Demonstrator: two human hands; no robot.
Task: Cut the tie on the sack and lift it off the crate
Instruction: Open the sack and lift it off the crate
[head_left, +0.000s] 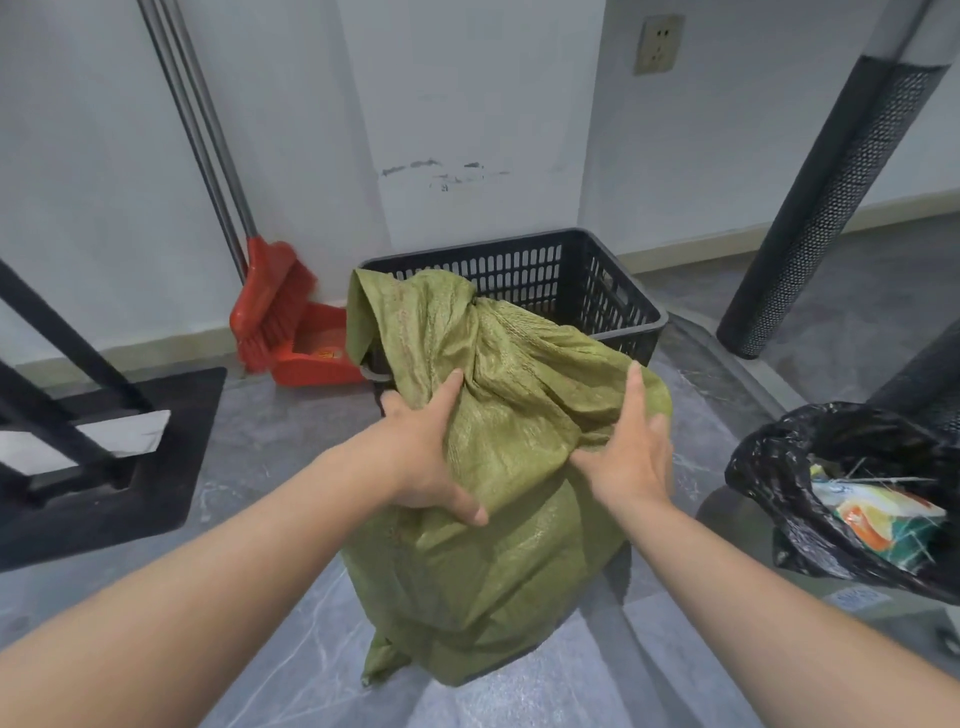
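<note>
While the green woven sack (498, 545) stands at the centre of the frame, its lower bulk low in the picture and its gathered neck leaning back over the near rim of the black crate (613, 291) behind it, the lift should be made from a firm two-sided hold. The left hand (426, 457) is closed on a bunch of fabric on the sack's left shoulder, thumb curled under the fold and forefinger laid along the cloth. The right hand (631, 452) is spread flat against the right shoulder, fingers extended upward, pressing, not yet gripping. It is judged that this hand should be closed on a gathered fold before any load is taken. No tie or cutting tool can be made out. Whether the sack's base rests on the floor cannot be told. The loose flap draped at the crate's left corner should be cleared from the rim as the sack is raised.
</note>
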